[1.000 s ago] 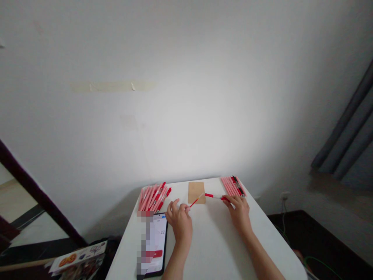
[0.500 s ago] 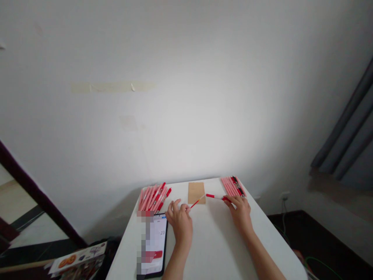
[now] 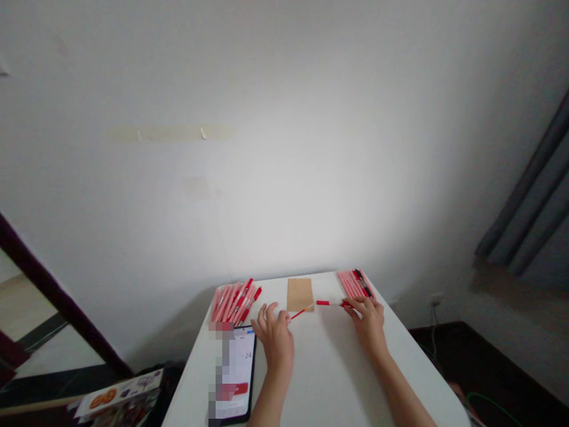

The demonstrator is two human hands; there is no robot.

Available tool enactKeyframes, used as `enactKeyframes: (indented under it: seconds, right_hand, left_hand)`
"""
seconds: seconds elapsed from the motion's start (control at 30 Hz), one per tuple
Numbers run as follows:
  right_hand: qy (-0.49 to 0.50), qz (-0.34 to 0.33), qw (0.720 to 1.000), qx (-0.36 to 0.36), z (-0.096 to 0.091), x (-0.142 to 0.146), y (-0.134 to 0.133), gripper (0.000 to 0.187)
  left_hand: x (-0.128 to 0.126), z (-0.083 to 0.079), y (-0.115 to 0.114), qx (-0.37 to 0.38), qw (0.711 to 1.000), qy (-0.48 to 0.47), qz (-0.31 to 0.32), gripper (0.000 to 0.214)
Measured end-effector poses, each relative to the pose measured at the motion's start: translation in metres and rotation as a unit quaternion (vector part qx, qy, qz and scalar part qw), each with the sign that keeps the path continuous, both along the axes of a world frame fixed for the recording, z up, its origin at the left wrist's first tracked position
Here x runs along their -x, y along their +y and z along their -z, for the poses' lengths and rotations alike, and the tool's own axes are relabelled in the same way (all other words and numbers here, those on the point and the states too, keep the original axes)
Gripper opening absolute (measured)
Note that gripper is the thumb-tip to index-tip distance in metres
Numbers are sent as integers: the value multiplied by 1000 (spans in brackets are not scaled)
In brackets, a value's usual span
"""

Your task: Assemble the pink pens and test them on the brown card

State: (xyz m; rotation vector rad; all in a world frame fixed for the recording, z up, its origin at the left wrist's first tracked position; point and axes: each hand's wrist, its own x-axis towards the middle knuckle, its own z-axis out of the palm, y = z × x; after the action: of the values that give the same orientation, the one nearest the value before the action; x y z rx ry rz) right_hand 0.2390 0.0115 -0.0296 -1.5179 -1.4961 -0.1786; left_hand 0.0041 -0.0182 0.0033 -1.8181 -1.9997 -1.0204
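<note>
My left hand [image 3: 276, 338] pinches one end of a thin pen refill [image 3: 299, 314], red with a paler tip that slants up to the right. Its other fingers are raised and spread. My right hand [image 3: 368, 320] grips a red and white pen [image 3: 329, 303] by its right end, its fingers covering that end. The pen lies almost level and points left. Between the refill's tip and the pen's left end there is a small gap. Just beyond them, a brown card [image 3: 300, 292] lies flat on the white table [image 3: 329, 373].
A loose pile of pink and red pens [image 3: 233, 301] lies at the back left. A row of pink, red and black pens [image 3: 355, 283] is at the back right. A phone [image 3: 240, 370] with a lit screen lies beside my left wrist. The wall [image 3: 284, 196] borders the table's far edge.
The pen in my right hand has dropped slightly and sits more level. The refill in my left hand has tilted a little lower. The number on the phone changed from 23 to 24.
</note>
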Motion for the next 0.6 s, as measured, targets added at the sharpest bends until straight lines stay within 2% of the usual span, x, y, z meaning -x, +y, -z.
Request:
enactKeyframes:
  seconds: [0.2, 0.6]
  right_hand:
    - [-15, 18, 1000, -16, 2, -4, 2, 40]
    - [-50, -50, 997, 12, -2, 1, -1, 31]
  left_hand:
    - [2, 4, 3, -10, 998, 43, 40, 25]
    - [-5, 1, -1, -3, 996, 30, 87, 27]
